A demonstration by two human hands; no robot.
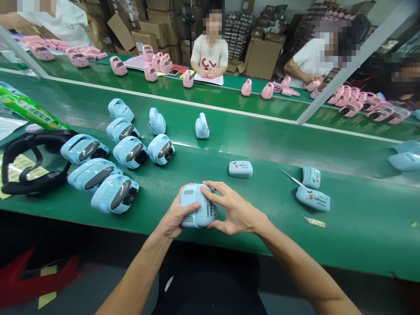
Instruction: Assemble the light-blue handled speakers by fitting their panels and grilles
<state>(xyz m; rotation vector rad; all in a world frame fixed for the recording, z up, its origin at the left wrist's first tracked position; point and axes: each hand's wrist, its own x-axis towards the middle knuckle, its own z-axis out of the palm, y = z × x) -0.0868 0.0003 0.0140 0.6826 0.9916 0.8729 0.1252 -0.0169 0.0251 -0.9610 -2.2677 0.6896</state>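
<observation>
I hold a light blue plastic case (197, 205) with both hands, just above the near edge of the green table (262, 218). My left hand (175, 216) wraps its left side and bottom. My right hand (231, 210) grips the right side, fingers curled over the top. The case bears dark printed lettering on its side. A small blue lid (240, 169) lies just beyond my hands.
Several blue cases (114, 194) lie in rows at left, beside a black headset (33, 162). Blue parts (313, 197) and a thin tool (292, 178) lie at right. Across the green conveyor (262, 135), people sit among pink cases (151, 72). A metal bar (344, 70) slants overhead.
</observation>
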